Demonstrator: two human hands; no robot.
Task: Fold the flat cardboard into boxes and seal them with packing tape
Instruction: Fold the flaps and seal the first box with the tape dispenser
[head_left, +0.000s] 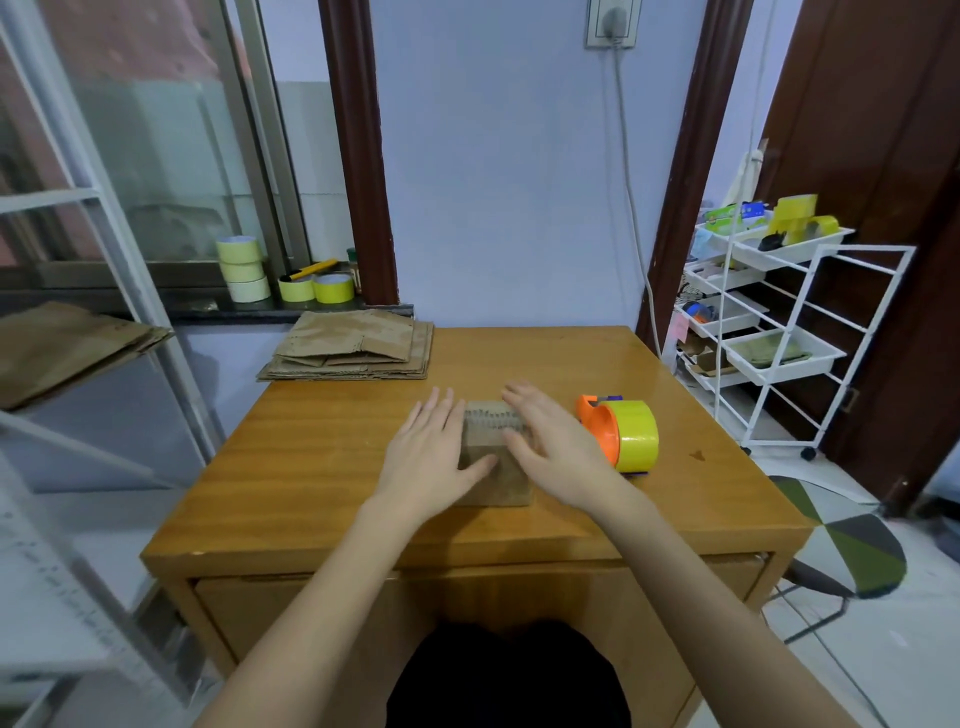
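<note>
Both hands (434, 457) (550, 447) flat on small box (493, 470).

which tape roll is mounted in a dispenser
The yellow roll on the table beside the right hand; it sits in an orange dispenser. The windowsill rolls are loose.

Soft, even daylight comes through the window (156, 156) on the left, and shadows stay faint. A pale sheen lies on the far right of the wooden table (649, 364). Edges bow outward, and the near left corner smears into blur.
</note>
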